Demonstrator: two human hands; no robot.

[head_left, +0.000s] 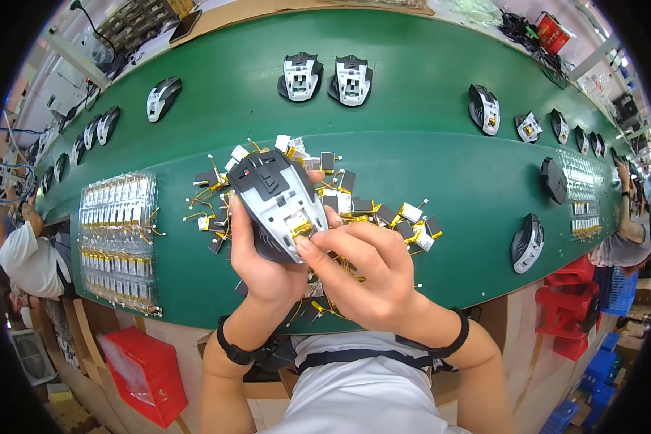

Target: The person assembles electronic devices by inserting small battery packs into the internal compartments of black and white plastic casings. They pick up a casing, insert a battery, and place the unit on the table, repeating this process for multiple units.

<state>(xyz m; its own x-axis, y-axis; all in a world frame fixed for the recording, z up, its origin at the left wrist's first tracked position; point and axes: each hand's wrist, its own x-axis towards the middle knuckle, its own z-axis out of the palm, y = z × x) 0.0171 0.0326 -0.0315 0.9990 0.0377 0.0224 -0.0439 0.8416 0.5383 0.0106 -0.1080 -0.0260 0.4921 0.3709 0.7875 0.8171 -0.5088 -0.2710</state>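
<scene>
My left hand (266,273) is closed around a black and grey computer mouse (273,189), held up over the table with its open battery bay facing me. In that bay lies a small battery (300,226) with yellow tape on its end. My right hand (369,271) has its thumb and forefinger pinched at the battery's near end; the fingertips partly hide it. Below and around both hands spreads a loose pile of small white and dark batteries (410,212) with yellow tape and short wires.
Two open mice (351,81) sit at the far middle of the green table (441,108). Clear plastic trays of batteries stand left (119,239) and right (580,189). More mice line both sides, one (528,244) nearer right. Red crates (148,376) stand below; people work at both ends.
</scene>
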